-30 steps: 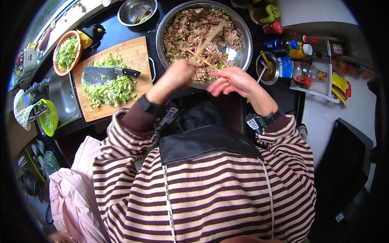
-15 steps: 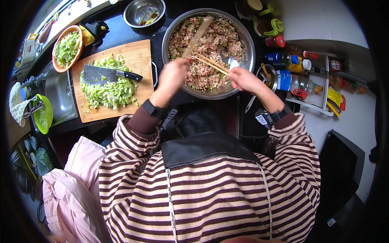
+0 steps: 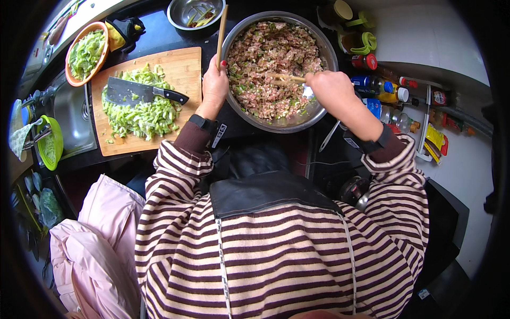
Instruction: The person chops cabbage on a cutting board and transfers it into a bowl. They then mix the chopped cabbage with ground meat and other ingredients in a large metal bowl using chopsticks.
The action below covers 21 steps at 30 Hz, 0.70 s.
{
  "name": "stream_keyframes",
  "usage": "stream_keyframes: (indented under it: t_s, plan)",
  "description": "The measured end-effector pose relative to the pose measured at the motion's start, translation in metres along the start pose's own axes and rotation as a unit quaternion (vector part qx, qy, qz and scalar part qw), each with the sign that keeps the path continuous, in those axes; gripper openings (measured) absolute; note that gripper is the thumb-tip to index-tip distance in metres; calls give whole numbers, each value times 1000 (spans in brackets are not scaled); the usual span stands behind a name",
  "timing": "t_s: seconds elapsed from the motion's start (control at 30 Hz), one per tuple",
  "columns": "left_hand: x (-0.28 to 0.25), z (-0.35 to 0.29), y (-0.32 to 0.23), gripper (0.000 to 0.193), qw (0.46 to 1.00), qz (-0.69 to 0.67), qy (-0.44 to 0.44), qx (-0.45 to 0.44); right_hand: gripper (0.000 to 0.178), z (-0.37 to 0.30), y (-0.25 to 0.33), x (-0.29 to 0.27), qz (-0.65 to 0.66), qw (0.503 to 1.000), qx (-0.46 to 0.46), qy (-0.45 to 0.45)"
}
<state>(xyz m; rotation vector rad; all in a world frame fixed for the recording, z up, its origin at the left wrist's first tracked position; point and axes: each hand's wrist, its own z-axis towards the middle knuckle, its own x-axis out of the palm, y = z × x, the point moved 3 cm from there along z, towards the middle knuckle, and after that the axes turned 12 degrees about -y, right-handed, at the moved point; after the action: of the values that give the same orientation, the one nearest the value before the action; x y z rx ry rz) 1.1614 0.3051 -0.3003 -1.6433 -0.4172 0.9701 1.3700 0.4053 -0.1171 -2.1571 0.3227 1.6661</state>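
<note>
A large metal bowl [image 3: 328, 53] holds ground meat [image 3: 276, 50] mixed with green bits. Over the bowl's right side my right hand [image 3: 332, 89] is closed on wooden chopsticks [image 3: 289, 78], whose far ends reach into the meat. At the left rim my left hand [image 3: 215, 85] grips a light wooden stick [image 3: 222, 34] pointing upward, outside the meat. Left of that hand lies a wooden cutting board [image 3: 186, 61] with chopped pale-green vegetable [image 3: 143, 118]. A cleaver [image 3: 127, 91] with a black handle rests on the pile.
An orange-rimmed bowl [image 3: 103, 61] of chopped greens stands at the far left, near the sink [image 3: 74, 119]. A small metal bowl [image 3: 175, 18] sits behind the board. Bottles and jars [image 3: 366, 62] crowd the right, beside a white rack [image 3: 427, 125].
My left hand has drawn back left from over the meat, lifting the wooden stick out of the bowl. My right hand has turned, with the chopsticks now lower and pointing left.
</note>
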Motion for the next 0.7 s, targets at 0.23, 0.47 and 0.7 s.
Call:
stream_keyframes:
  t_s: [0.23, 0.47, 0.7]
  plan:
    - [5, -3, 5, 35, 998, -46, 7, -43, 13, 43, 77, 16, 9, 992, -115, 55]
    - [-1, -4, -1, 31, 998, -50, -23, 21, 13, 93, -30, 42, 27, 994, 97, 28]
    - [12, 24, 15, 30, 997, -71, -13, -9, 10, 32, -50, 12, -54, 997, 62, -1]
